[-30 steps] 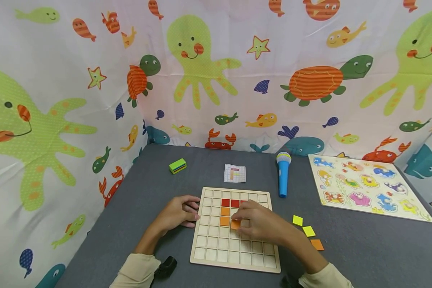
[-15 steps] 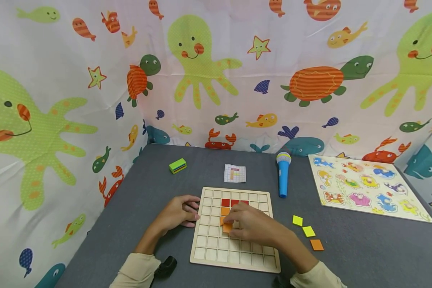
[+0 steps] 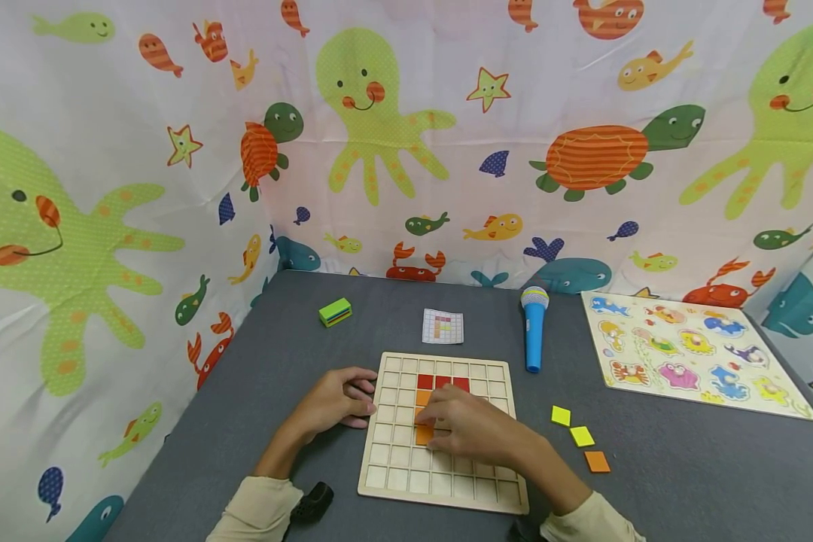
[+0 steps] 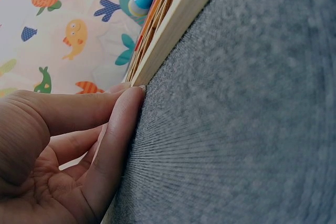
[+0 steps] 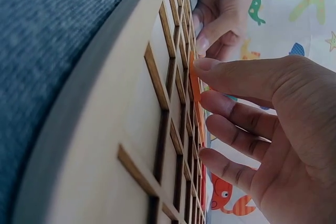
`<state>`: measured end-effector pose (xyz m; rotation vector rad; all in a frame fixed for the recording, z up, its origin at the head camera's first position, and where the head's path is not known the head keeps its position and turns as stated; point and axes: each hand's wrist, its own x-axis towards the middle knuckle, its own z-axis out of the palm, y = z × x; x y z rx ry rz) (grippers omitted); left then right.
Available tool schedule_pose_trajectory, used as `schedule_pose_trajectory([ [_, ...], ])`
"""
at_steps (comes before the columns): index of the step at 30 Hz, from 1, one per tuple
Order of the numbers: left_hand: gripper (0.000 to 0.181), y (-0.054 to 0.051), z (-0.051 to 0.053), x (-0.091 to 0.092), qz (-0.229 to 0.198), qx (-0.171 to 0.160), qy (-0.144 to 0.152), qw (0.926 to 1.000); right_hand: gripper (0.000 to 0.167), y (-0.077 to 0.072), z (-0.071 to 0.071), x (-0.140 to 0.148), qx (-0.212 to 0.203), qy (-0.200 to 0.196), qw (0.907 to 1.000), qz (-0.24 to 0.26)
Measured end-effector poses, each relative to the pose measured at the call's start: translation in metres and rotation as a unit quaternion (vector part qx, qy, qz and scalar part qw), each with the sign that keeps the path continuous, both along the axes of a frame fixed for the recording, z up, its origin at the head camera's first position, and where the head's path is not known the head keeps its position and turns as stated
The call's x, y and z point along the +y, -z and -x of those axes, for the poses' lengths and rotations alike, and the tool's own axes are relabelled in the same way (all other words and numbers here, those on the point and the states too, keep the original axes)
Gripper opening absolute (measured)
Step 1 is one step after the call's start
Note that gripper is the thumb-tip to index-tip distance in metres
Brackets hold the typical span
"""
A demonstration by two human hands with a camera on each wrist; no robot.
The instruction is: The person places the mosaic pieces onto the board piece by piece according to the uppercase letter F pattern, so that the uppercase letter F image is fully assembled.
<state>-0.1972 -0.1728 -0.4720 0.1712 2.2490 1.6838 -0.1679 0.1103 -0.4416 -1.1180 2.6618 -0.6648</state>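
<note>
The wooden grid board (image 3: 394, 477) lies flat, with a row of red tiles (image 3: 443, 382) and a column of orange tiles below its left end. Against the board's left edge rest the fingertips of my left hand (image 3: 335, 399); thumb and finger meet at the rim (image 4: 173, 32) in the left wrist view. My right hand (image 3: 470, 425) is over the grid, thumb and fingers pinching an orange tile (image 3: 424, 435) at the column's lower end. In the right wrist view that tile (image 5: 195, 83) is slightly tilted between them. The right hand hides some cells.
Right of the board lie two yellow tiles (image 3: 561, 416) and an orange one (image 3: 597, 462). Behind it are a stack of coloured tiles (image 3: 335, 312), a pattern card (image 3: 443, 327) and a blue microphone (image 3: 534, 335). An animal puzzle board (image 3: 698, 354) lies far right.
My right hand has moved left with the orange tile, which is now below the other orange tiles. The left hand has stayed at the board's edge.
</note>
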Motion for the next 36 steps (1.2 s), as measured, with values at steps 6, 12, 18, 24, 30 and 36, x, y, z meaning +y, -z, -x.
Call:
schedule_pose_trajectory([
  [6,0.057,0.002,0.001,0.001,0.0,0.0,-0.004,1.0,0.028,0.001,0.0,0.0,0.0,0.006,1.0,-0.001],
  [12,0.057,0.002,0.001,0.001,0.0,0.004,-0.004,1.0,0.027,0.001,-0.001,-0.001,0.004,0.003,0.9999,0.009],
  [18,0.057,0.002,0.001,0.001,0.0,0.0,-0.006,1.0,0.026,0.001,-0.002,-0.002,0.005,0.001,0.9999,0.01],
  [24,0.057,0.001,0.001,0.001,-0.003,-0.005,-0.006,1.0,0.025,-0.001,-0.002,0.0,0.001,0.001,1.0,0.008],
  [30,0.056,0.001,0.001,0.001,-0.001,-0.007,-0.007,1.0,0.025,-0.001,-0.001,0.007,-0.025,0.015,0.9995,0.009],
  [36,0.056,0.001,0.002,0.001,-0.002,-0.005,-0.006,1.0,0.027,0.001,-0.003,0.019,-0.014,0.031,0.9992,0.018],
])
